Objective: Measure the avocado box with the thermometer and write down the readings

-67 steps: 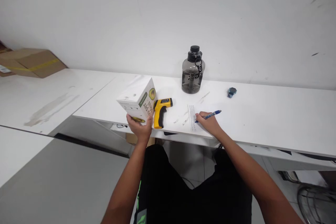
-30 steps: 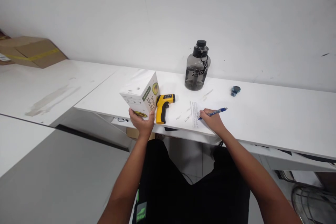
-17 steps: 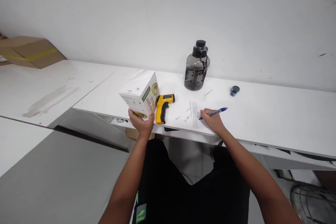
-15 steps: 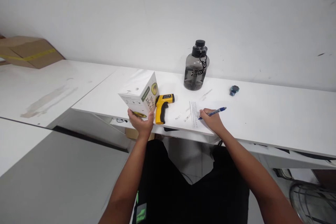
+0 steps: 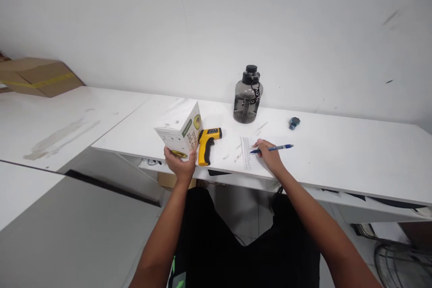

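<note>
My left hand grips the lower front corner of a white carton printed with avocado halves and the word "Meal". The carton is tilted toward me near the desk's front edge. Between the fingers of my right hand is a blue pen, its tip at a sheet of paper covered with small handwriting. Right beside the carton lies a yellow and black infrared thermometer, shaped like a pistol.
A large grey water bottle stands near the wall. To its right lies a small blue wristwatch. A taped cardboard box sits at the far left, and a wire-caged fan is on the floor at lower right.
The view has tilted slightly, so the desk sits lower in the picture. My right hand's pen lies flatter, its tip a little further left on the paper. The left hand still holds the carton.
</note>
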The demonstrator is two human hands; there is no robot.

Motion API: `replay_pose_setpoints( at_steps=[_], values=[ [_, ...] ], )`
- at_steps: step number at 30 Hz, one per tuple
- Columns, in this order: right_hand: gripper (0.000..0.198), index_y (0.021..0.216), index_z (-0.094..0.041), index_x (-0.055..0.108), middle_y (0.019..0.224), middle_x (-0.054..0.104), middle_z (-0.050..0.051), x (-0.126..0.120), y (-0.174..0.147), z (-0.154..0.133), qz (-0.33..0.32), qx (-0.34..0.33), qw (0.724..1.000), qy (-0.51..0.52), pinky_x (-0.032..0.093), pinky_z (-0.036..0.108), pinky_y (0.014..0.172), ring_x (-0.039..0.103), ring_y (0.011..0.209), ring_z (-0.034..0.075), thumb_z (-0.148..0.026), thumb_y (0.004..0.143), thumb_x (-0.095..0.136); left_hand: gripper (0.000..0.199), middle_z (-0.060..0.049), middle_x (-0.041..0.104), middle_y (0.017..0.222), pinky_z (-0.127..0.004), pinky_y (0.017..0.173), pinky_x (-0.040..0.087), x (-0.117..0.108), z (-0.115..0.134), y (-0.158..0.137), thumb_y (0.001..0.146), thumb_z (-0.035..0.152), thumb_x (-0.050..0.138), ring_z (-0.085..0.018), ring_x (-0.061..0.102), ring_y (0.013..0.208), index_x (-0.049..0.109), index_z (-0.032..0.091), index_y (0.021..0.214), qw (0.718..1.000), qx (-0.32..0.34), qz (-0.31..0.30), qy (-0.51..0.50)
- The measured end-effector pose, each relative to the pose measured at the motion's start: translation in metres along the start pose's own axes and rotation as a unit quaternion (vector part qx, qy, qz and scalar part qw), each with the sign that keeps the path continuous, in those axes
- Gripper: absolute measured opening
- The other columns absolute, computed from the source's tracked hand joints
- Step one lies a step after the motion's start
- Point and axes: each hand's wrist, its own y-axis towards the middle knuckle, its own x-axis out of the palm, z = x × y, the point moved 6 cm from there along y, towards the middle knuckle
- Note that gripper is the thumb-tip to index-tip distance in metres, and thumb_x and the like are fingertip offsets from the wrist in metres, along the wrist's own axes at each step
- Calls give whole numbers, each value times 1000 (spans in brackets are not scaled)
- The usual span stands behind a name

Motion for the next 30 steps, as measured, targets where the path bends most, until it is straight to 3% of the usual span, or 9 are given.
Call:
replay_pose_setpoints(
  at_steps=[4, 7, 9, 11, 13, 22, 26, 30],
  values=[
    [50, 84, -18, 68, 52, 51, -2, -4, -2, 2, 52, -7, 998, -37, 43, 29, 62, 54, 56, 17, -60, 87, 40, 94, -24, 44, 128, -47, 100, 37, -3, 5, 1, 65, 51, 65, -34, 44, 123, 25, 4, 137, 1000, 5, 3, 13],
    [40, 85, -19, 66, 80, 66, 6, -8, -4, -4, 107, -80, 986, -95, 45, 32, 75, 61, 79, 21, -54, 86, 46, 93, -23, 48, 125, -46, 96, 40, -5, 9, 3, 65, 51, 66, -34, 48, 118, 27, 4, 136, 1000, 3, 1, 17],
    [34, 102, -18, 61, 94, 67, 8, -6, -2, -5, 111, -113, 980, -122, 45, 33, 77, 61, 83, 21, -45, 85, 47, 93, -22, 50, 123, -45, 93, 43, -7, 11, 3, 65, 51, 66, -33, 50, 114, 29, 5, 136, 1000, -4, -1, 14],
    [39, 117, -18, 52, 96, 67, 8, -3, 3, 3, 94, -87, 982, -142, 46, 33, 71, 60, 72, 19, -36, 83, 47, 92, -21, 51, 122, -45, 92, 44, -7, 12, 4, 65, 51, 67, -33, 51, 113, 30, 6, 136, 1000, -11, -4, 11],
    [43, 121, -19, 48, 98, 67, 7, -1, 8, 12, 81, -45, 984, -152, 47, 34, 68, 59, 64, 18, -30, 80, 46, 91, -21, 51, 122, -46, 93, 43, -8, 13, 5, 65, 51, 67, -33, 51, 113, 30, 6, 136, 1000, -12, -5, 9],
    [38, 110, -22, 57, 90, 72, 3, 0, 15, 31, 76, 3, 995, -66, 49, 35, 77, 63, 78, 21, -29, 75, 44, 91, -19, 51, 123, -48, 95, 40, -10, 16, 7, 66, 51, 69, -33, 50, 114, 29, 11, 137, 999, -19, -30, -18],
    [42, 112, -20, 58, 92, 72, 3, -1, 15, 31, 81, 14, 993, -85, 48, 34, 77, 62, 73, 19, -30, 74, 45, 97, -21, 45, 130, -50, 100, 36, -13, 11, 9, 65, 52, 69, -33, 46, 120, 23, 11, 140, 994, -2, -89, -60],
    [45, 115, -19, 58, 93, 72, 3, -2, 13, 28, 81, 16, 992, -99, 47, 34, 77, 62, 70, 18, -30, 74, 44, 119, -23, 35, 139, -52, 105, 31, -16, 9, 8, 54, 58, 75, -36, 38, 129, 11, 12, 144, 980, 25, -181, -83]
  ],
)
